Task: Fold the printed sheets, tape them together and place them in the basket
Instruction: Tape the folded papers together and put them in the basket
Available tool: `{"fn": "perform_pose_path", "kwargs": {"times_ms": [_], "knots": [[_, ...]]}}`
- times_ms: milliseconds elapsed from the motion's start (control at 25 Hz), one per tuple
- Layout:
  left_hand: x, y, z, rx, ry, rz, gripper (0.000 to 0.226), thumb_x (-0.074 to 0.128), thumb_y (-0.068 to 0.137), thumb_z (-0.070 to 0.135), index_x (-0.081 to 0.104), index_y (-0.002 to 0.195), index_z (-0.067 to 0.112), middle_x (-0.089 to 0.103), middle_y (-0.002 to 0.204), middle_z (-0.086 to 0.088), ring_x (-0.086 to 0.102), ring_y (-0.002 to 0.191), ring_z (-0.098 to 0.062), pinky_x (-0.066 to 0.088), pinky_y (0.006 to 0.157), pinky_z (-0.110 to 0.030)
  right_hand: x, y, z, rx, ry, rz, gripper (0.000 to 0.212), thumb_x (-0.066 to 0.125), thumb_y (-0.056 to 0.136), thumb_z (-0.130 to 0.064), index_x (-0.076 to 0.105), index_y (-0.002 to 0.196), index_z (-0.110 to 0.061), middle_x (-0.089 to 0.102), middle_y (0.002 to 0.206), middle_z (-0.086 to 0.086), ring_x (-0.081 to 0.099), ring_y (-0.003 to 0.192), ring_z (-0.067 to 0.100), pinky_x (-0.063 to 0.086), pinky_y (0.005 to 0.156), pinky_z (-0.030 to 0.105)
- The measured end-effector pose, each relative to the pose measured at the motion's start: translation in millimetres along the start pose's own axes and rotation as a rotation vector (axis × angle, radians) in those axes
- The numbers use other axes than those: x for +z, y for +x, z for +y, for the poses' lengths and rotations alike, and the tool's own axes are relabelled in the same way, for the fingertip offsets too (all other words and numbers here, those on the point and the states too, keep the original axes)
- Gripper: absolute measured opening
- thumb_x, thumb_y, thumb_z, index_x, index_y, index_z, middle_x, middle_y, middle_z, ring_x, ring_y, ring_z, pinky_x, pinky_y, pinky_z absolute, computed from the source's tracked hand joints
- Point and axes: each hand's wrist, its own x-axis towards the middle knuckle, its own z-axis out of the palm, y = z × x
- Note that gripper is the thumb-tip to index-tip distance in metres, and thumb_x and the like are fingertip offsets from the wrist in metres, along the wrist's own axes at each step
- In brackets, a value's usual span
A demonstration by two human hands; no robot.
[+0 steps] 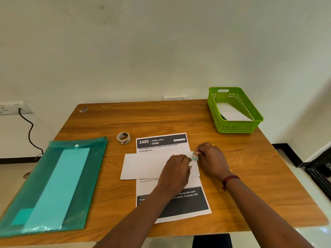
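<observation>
A folded white sheet (143, 166) lies crosswise on a flat printed sheet (162, 142) headed "3405 DINING AREA" in the middle of the wooden table (250, 176). My left hand (176, 169) rests on the folded sheet's right part, fingers bent down onto it. My right hand (210, 158) pinches a small patterned piece of tape (195, 156) at the folded sheet's right edge. A roll of patterned tape (123, 138) stands left of the printed sheet's top. The green basket (236, 128) at the back right holds a folded white paper (231, 112).
A teal translucent document folder (53, 185) with paper inside lies on the table's left side, overhanging the front edge. A small scrap (83, 110) sits near the back left corner. A wall socket (7, 108) with a black cable is at the left.
</observation>
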Motion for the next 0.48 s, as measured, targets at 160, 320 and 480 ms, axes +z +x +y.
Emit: {"fn": "perform_pose_path", "kwargs": {"times_ms": [160, 320, 480], "knots": [[11, -1, 0, -0.064, -0.011, -0.074, 0.033, 0.054, 0.098, 0.028, 0.059, 0.126, 0.012, 0.063, 0.125, -0.008, 0.057, 0.113, -0.024, 0.043, 0.103, -0.040, 0, 7, 1, -0.005, -0.078, -0.049, 0.018, 0.056, 0.092, -0.011, 0.071, 0.095, -0.019, 0.066, 0.106, 0.000, 0.062, 0.091, 0.020, 0.054, 0.070, 0.038], [18, -2, 0, -0.093, 0.013, -0.103, 0.038, 0.049, 0.098, 0.029, 0.053, 0.133, 0.015, 0.057, 0.130, -0.008, 0.051, 0.119, -0.024, 0.040, 0.106, -0.041, 3, 11, 0, -0.022, -0.122, -0.051, 0.019, 0.055, 0.091, -0.013, 0.071, 0.094, -0.021, 0.066, 0.106, -0.002, 0.063, 0.088, 0.020, 0.051, 0.064, 0.032], [20, -4, -1, -0.114, 0.026, -0.150, 0.045, 0.042, 0.100, 0.033, 0.043, 0.142, 0.016, 0.050, 0.137, -0.009, 0.044, 0.126, -0.025, 0.034, 0.111, -0.043, 7, 12, -1, -0.052, -0.179, -0.038, 0.017, 0.059, 0.088, -0.012, 0.072, 0.090, -0.023, 0.066, 0.102, -0.003, 0.065, 0.081, 0.020, 0.037, 0.058, 0.023]]}}
